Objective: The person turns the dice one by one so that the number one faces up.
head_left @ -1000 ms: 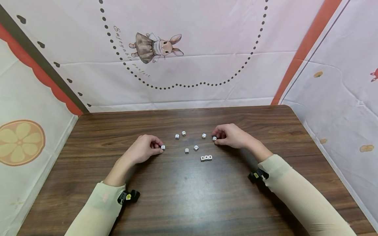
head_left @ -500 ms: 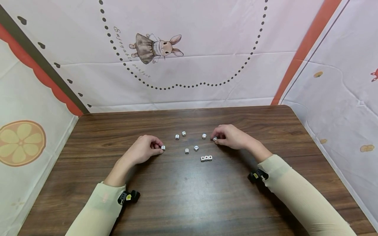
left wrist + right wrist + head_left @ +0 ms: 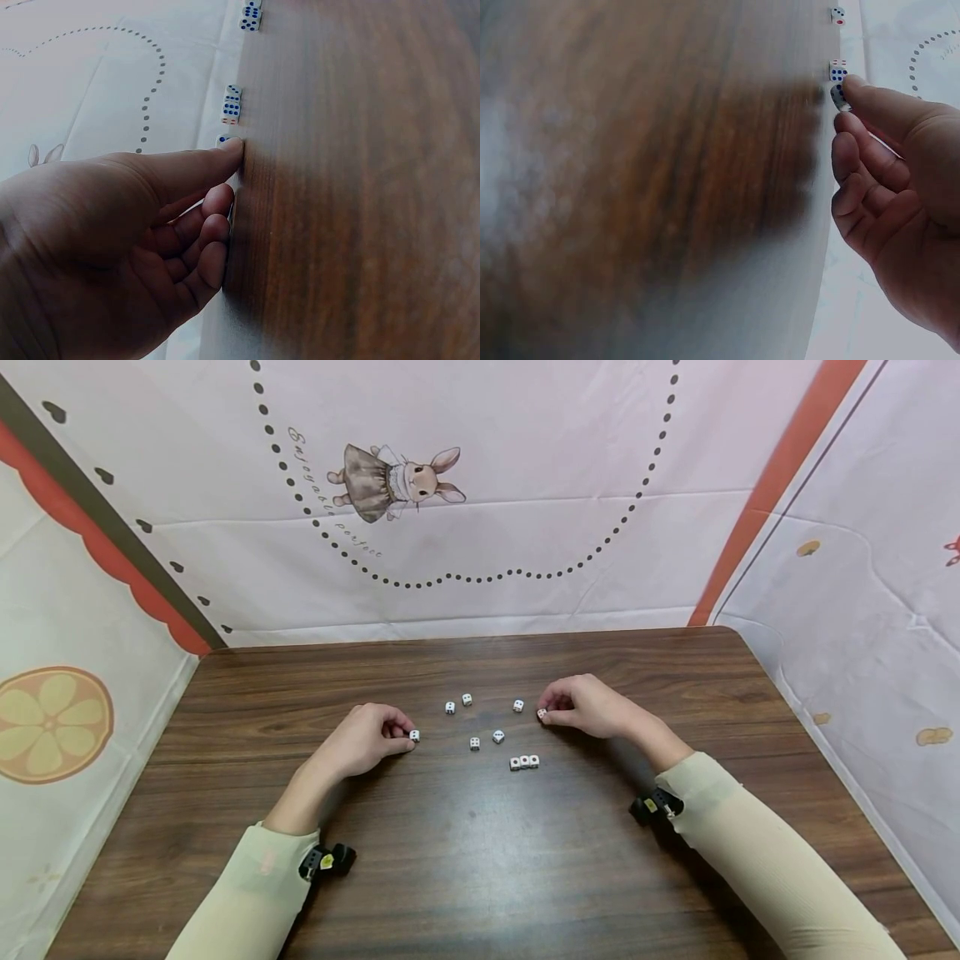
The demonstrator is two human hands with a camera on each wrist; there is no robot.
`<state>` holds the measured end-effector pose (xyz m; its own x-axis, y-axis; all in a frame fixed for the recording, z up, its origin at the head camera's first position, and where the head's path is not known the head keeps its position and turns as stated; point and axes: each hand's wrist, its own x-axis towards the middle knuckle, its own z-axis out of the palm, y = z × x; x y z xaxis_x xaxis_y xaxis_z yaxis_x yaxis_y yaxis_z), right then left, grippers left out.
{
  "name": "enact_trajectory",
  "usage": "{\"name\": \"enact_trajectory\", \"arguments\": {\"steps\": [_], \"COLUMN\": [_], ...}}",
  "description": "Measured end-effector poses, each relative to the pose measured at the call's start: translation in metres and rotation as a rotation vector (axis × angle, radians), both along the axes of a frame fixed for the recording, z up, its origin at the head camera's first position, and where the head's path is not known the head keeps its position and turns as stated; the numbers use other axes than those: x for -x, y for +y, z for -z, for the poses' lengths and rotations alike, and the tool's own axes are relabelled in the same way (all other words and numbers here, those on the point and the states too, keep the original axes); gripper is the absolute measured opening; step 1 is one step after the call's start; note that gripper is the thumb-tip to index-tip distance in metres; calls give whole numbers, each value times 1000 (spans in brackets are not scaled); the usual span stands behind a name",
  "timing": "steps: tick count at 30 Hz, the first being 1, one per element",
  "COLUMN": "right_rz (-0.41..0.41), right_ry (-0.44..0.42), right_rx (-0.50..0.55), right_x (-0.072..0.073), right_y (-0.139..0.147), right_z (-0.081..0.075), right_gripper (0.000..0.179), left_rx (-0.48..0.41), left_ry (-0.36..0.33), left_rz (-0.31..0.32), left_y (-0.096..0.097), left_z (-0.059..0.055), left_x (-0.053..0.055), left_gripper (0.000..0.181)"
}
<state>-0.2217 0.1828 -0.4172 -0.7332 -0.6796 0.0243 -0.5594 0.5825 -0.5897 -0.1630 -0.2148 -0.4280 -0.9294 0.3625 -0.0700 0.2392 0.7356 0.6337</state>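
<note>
Pale printed sheets [image 3: 562, 460], one bearing a rabbit [image 3: 393, 485] turned sideways, stand behind and beside a dark wood-grain table [image 3: 480, 877] with rounded far corners. Two bare hands in pale sleeves [image 3: 232, 893] reach toward its far half. Toward the left edge, the left hand [image 3: 366, 740] pinches one spotted die [image 3: 415, 736] between thumb and fingertips, nearly closed around it. Toward the right edge, the right hand [image 3: 588, 706] pinches a second spotted die [image 3: 542, 715] just as narrowly; the right wrist view shows this cube tilted. Between the hands, a pair of dice [image 3: 450, 707] and a lone die [image 3: 518, 706] sit closer to the far edge. Nearer the viewer are two separate dice [image 3: 475, 744], then a touching row of three [image 3: 525, 762], closest to the near edge.
</note>
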Motion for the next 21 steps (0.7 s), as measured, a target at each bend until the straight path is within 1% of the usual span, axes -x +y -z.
{"name": "enact_trajectory", "arguments": {"steps": [3,8,13,16,21], "right_rz": [7,10,10,30,86], "right_ry": [-13,-6,-12,-26,-14], "right_rx": [-12,-25,-29,-28,-56], "right_x": [-1,-1,0,-1,-3], "right_y": [0,0,-1,-3,-8], "right_z": [-1,-2,-3,-3,-2], "right_gripper": [4,5,14,18,17], "left_rx": [0,-2,-2,-2,-1], "left_ry": [3,9,12,13,10], "left_rz": [0,1,5,5,3], "left_y": [0,0,0,0,0], "left_z": [0,0,0,0,0], "left_x": [0,0,0,0,0], "left_gripper": [8,8,8,8,8]}}
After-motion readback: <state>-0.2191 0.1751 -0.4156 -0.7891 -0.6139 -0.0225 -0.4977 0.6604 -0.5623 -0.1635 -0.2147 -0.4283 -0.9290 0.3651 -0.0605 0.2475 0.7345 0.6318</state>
